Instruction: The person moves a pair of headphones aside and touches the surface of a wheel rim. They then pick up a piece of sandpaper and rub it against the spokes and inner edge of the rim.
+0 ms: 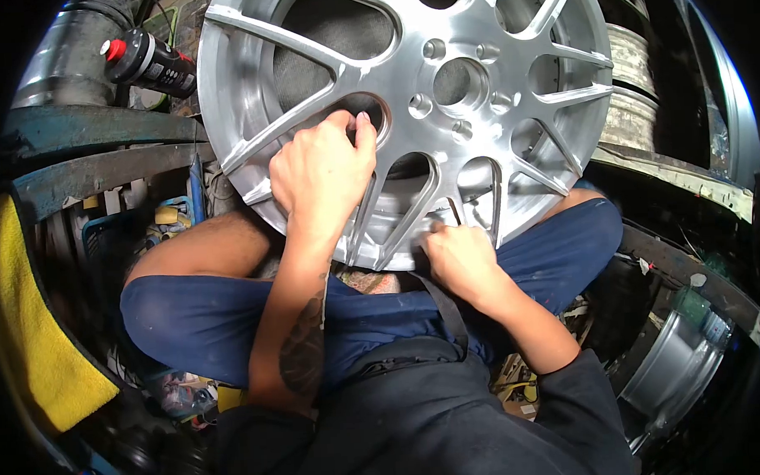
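A large silver alloy wheel rim (395,82) with several spokes rests against my legs, its face toward me. My left hand (323,168) is closed at a rounded opening between spokes, left of the hub; its thumb and curled fingers are at the opening's edge, and anything inside them is hidden. Lower down, near the rim's bottom edge, my right hand (460,256) has its fingers curled at the base of a spoke. What those fingers pinch, if anything, is too small to make out. Whitish marks show on several spoke ends.
A black bottle with a red cap (150,63) lies at the upper left beside blue metal beams (100,126). A yellow cloth (40,325) hangs at the left. Another silver rim (673,365) stands at the lower right. Stacked rims (630,86) are behind at the right.
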`<state>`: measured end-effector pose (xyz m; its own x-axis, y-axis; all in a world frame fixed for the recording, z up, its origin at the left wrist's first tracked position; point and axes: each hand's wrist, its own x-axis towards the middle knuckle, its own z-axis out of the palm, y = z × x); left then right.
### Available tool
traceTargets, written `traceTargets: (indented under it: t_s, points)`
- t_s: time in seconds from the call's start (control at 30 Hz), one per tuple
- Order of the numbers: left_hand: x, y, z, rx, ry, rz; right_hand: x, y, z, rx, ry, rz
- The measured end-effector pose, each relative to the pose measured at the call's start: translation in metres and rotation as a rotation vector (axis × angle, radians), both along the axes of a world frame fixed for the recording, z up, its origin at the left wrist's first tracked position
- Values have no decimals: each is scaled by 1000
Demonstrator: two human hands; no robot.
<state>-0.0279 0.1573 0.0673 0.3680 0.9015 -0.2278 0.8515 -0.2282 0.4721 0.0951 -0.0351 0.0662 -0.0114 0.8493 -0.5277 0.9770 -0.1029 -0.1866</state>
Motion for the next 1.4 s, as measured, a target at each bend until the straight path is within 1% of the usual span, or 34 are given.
traceTargets:
  t_s: [0.1, 0.2, 0.23, 0.3, 0.4, 0.57, 0.67, 0.7, 0.77, 0.83, 0.93, 0.97, 1.0, 1.07, 1.1, 1.17, 1.23, 1.33, 1.4]
  points:
    - [0, 0, -2, 17, 12, -3, 5, -3, 8, -79, -56, -27]
    - [0, -1, -3, 13, 8, 3, 3, -9, 32, 15, -110, -202]
    - [-1, 0, -2, -17, 28, 13, 8, -17, 32, 87, -79, -242]
    - [2, 2, 0, -68, 55, 22, 12, -22, 32, 80, -65, -228]
    - [2, 2, -1, -75, 55, 18, 9, -22, 27, 105, -26, -181]
    - [0, 0, 0, -7, 65, 6, 2, -12, 2, 9, -36, -44]
    - [1, -2, -2, -2, 33, 18, 2, -6, 2, 71, 36, 12]
    - [2, -2, 1, -13, 33, 15, 2, -7, -2, 116, 92, 22]
    - [3, 1, 0, -64, 55, 25, 6, -10, 3, 64, 54, 9]
    - [3, 1, -1, -52, 69, 16, 2, -12, 5, 22, -11, -8]
    - [4, 1, -2, -36, 67, 23, -4, -8, -7, 64, 97, 15]
    - [4, 0, -2, -34, 66, 26, 0, -10, -5, 65, 88, 3]
    - [3, 0, -3, -35, 63, 22, 3, -12, 0, -7, 14, -51]
    - [3, -1, -2, -29, 61, 20, 12, -16, 16, -51, -68, -67]
    - [2, -1, -2, -18, 58, 15, 12, -20, 26, -19, -62, -102]
    - [1, -1, -3, 13, 45, -2, 8, -29, 43, 145, 6, -239]
    - [2, -1, -5, 36, 33, -13, 11, -39, 48, 264, 67, -343]
    - [3, -1, -4, 41, 51, -2, 13, -43, 41, 286, 78, -386]
    - [4, -1, -5, 49, 47, 2, 9, -40, 32, 288, 47, -366]
